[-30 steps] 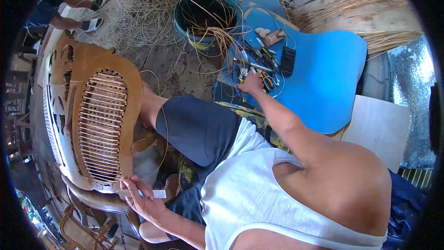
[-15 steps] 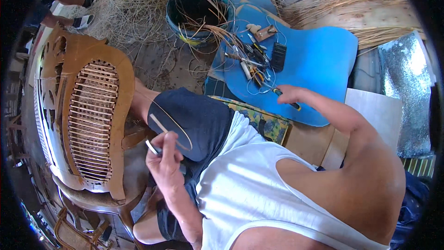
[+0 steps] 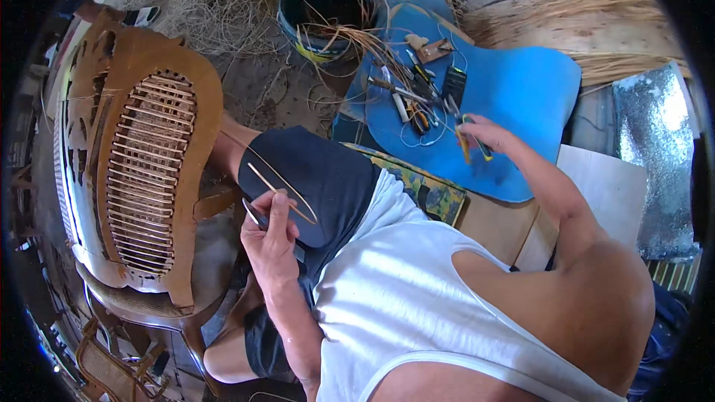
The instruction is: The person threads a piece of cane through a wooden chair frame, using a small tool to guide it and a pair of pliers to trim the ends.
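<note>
A thin, pale cane strip (image 3: 261,177) bends in a loop over my thigh, pinched in my closed left hand (image 3: 272,232). That hand also holds a narrow grey metal tool (image 3: 254,214) whose kind I cannot tell. Over the blue mat, my right hand (image 3: 484,134) is closed on a pair of pliers (image 3: 465,147) with yellow-and-black handles; their jaws point up toward a black block (image 3: 454,83). To the left stands a carved wooden chair (image 3: 205,115), its back laced with rows of cane (image 3: 149,171).
The blue mat (image 3: 521,97) carries a heap of hand tools (image 3: 417,97). Behind it a dark bucket (image 3: 287,18) holds cane strips. Loose cane (image 3: 223,7) covers the floor, and another person's shoe (image 3: 141,16) is at the far left. A camouflage-patterned box (image 3: 406,179) lies by my leg.
My right hand has lifted the pliers from the tool heap and shifted slightly right and up; their handles are now spread. My left hand still holds the cane, slightly turned.
</note>
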Demonstrator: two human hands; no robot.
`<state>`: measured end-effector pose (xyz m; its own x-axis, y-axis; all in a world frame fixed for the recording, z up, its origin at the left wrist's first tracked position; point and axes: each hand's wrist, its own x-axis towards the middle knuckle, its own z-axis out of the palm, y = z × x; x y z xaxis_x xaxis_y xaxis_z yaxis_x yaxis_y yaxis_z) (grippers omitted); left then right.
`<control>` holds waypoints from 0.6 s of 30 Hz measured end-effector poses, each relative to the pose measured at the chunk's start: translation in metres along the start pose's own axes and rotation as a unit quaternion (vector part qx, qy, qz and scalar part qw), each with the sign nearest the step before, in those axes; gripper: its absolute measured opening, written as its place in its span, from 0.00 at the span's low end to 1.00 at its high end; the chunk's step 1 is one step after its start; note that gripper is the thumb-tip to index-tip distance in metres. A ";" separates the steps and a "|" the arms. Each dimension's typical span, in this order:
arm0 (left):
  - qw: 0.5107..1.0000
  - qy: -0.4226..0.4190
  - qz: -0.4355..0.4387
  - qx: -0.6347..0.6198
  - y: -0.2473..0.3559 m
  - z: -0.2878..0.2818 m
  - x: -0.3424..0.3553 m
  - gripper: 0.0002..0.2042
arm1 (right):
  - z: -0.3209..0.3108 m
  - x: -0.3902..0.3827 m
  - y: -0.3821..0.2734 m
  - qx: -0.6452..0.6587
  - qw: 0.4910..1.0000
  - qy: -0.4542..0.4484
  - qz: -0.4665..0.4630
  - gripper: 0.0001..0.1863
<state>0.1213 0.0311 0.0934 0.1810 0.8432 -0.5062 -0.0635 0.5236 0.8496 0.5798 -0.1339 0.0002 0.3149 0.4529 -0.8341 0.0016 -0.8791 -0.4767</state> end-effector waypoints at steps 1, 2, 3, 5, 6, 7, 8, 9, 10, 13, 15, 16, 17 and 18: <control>1.000 -0.001 0.002 -0.010 -0.001 0.000 0.001 0.08 | 0.002 -0.002 -0.002 0.003 1.000 0.004 0.003 0.21; 1.000 -0.001 0.007 -0.020 -0.001 -0.001 0.002 0.08 | 0.003 -0.003 -0.007 0.048 0.998 -0.019 -0.027 0.24; 1.000 0.001 -0.002 -0.017 -0.001 -0.001 0.002 0.08 | 0.005 -0.003 -0.013 0.094 0.992 -0.039 -0.074 0.27; 1.000 0.000 0.005 -0.021 -0.001 -0.003 0.001 0.08 | 0.013 0.001 -0.023 0.044 0.991 -0.023 -0.125 0.29; 1.000 -0.002 0.002 -0.022 -0.001 -0.004 0.001 0.08 | 0.015 0.004 -0.028 -0.014 0.984 0.000 -0.175 0.30; 1.000 -0.001 0.002 -0.023 -0.001 -0.004 0.000 0.08 | 0.014 0.007 -0.034 -0.101 0.975 0.013 -0.198 0.32; 1.000 0.000 0.007 -0.025 -0.002 -0.005 0.000 0.08 | 0.014 0.010 -0.038 -0.102 0.971 0.012 -0.214 0.32; 1.000 0.004 0.009 -0.025 -0.002 -0.007 0.000 0.08 | 0.014 0.012 -0.043 -0.166 0.967 0.013 -0.194 0.32; 0.999 0.006 0.014 -0.029 -0.002 -0.008 -0.001 0.08 | 0.013 0.013 -0.046 -0.220 0.957 0.020 -0.190 0.32; 0.999 0.018 0.022 -0.039 -0.003 -0.011 -0.002 0.08 | 0.015 0.010 -0.055 -0.364 0.861 0.141 -0.327 0.34; 0.998 0.020 0.022 -0.052 -0.004 -0.012 -0.002 0.09 | 0.015 0.003 -0.064 -0.304 0.866 0.146 -0.369 0.34; 0.998 0.019 0.024 -0.053 -0.005 -0.013 -0.002 0.09 | 0.016 -0.001 -0.071 -0.260 0.881 0.166 -0.360 0.33; 0.999 0.020 0.031 -0.039 -0.005 -0.013 -0.002 0.09 | 0.017 -0.006 -0.077 -0.263 0.871 0.195 -0.367 0.34; 0.999 0.023 0.030 -0.019 -0.005 -0.013 -0.001 0.09 | 0.016 -0.010 -0.084 -0.265 0.864 0.189 -0.384 0.34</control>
<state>0.1086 0.0289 0.0879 0.1297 0.8772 -0.4623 -0.1105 0.4761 0.8724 0.5610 -0.0618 0.0441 0.3141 0.9405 -0.1298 0.7512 -0.3298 -0.5717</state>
